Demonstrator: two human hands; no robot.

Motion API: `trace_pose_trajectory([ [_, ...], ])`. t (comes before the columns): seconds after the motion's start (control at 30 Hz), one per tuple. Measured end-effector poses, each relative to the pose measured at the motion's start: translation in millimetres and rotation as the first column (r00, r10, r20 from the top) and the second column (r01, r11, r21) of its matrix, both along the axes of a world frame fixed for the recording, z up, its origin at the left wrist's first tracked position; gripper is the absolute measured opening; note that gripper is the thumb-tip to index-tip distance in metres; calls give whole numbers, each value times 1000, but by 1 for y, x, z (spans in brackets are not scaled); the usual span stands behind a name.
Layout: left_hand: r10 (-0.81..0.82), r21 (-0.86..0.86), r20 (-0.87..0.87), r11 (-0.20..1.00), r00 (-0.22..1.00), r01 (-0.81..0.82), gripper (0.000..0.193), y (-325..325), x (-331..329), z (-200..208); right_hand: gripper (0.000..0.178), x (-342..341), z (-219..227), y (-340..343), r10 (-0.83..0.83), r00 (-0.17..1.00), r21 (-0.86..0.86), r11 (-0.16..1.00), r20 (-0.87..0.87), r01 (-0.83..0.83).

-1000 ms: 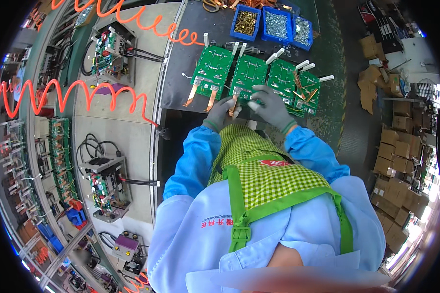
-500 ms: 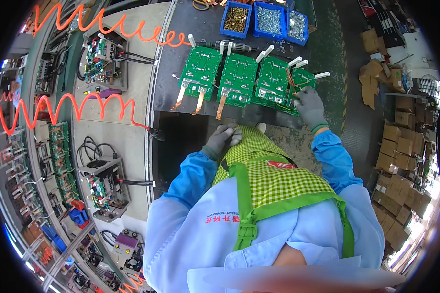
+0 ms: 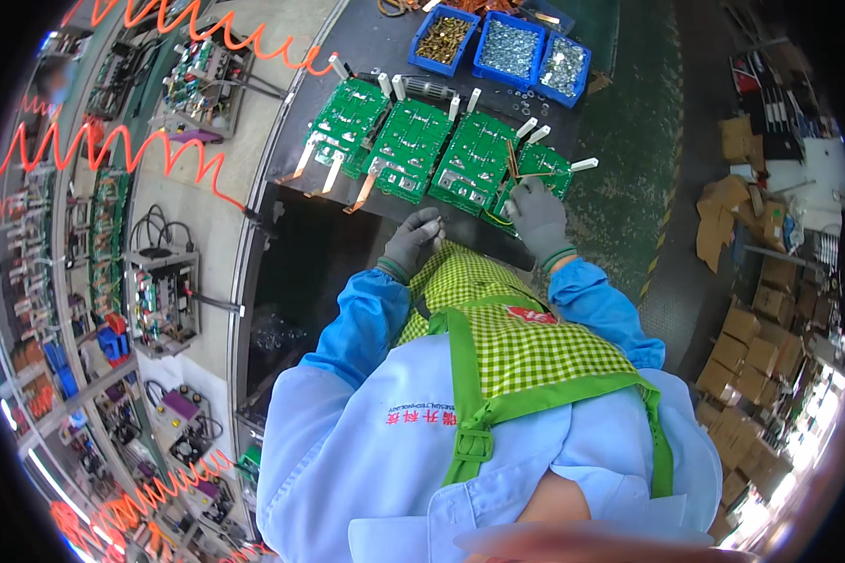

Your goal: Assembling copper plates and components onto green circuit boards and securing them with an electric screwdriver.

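Note:
Several green circuit boards (image 3: 406,150) lie in a row on the dark table, white posts standing along their far edges. Copper strips (image 3: 360,192) stick out over the near edge from the left boards. At the rightmost board (image 3: 551,167), my gloved right hand (image 3: 539,220) has its fingers closed at the meeting ends of two thin copper strips (image 3: 513,158); the fingertips are partly hidden. My gloved left hand (image 3: 411,244) is just off the table's near edge, thumb and fingers pinched together. Whatever they hold is too small to make out.
Beyond the boards stand blue bins of brass-coloured screws (image 3: 443,41) and silver hardware (image 3: 508,49), with loose washers nearby. A dark cylindrical tool (image 3: 429,88) lies behind the boards. Orange coiled hoses (image 3: 174,155) hang at left. Cardboard boxes (image 3: 737,342) are stacked at right.
The view has shifted, so the boards appear farther left. My left hand has risen closer to the boards, its fingers now pinched. My right hand stays at the rightmost board and its copper strips.

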State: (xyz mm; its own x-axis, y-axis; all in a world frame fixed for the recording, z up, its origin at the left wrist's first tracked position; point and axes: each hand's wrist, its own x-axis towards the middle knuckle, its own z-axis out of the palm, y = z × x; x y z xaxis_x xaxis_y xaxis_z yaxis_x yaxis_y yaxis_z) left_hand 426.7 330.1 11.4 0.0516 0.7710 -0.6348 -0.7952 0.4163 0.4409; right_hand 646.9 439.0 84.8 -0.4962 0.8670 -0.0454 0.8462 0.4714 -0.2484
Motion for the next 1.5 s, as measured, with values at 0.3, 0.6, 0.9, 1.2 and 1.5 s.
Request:
trace_pose_trajectory([
  [0.3,285,0,10,958,958,-285,21,-10,-6,-25,21,11,-2,14,76,996,30,997,46,-78],
  [0.6,326,61,16,943,945,-327,22,18,-30,-39,15,3,97,6,-101,872,-514,837,-479,-186],
  [0.9,203,-88,448,979,871,-182,17,37,-33,-52,38,-71,43,-29,-730,561,-918,255,-390,-305],
  [1.2,115,-48,538,993,835,-106,17,42,-43,-62,39,-97,6,-37,-783,561,-919,33,-268,-393],
  [1.5,-253,322,499,942,829,94,28,36,-63,-59,35,-115,-18,-35,-617,746,-967,207,-249,-151],
])
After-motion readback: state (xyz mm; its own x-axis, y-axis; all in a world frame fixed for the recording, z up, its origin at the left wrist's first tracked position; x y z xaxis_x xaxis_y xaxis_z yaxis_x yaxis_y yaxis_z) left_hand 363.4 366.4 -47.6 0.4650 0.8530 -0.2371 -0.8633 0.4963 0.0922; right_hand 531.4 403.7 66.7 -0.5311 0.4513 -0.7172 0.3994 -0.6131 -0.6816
